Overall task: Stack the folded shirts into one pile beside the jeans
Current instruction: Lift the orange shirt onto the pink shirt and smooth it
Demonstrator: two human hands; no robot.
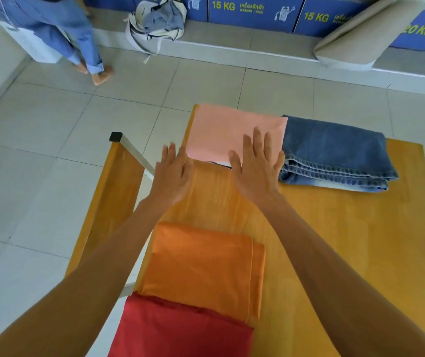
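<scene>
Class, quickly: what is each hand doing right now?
Left hand: open and flat, holding nothing, at the pink shirt's near edge.
Right hand: open, palm down on the pink shirt, holding nothing.

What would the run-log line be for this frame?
stage: reaching | left hand: open | right hand: open, on pink shirt | beside jeans | orange shirt, red shirt: unstacked

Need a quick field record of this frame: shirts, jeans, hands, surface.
surface: wooden table
jeans: folded jeans, far right of table
pink shirt: folded, far end, right edge against the jeans
orange shirt: folded, near side, apart from the pink one
red shirt: folded, nearest, orange one overlaps its far edge
left hand: open, flat, at pink shirt's near left corner
right hand: open, flat on pink shirt's near edge
pile status: not yet stacked
</scene>
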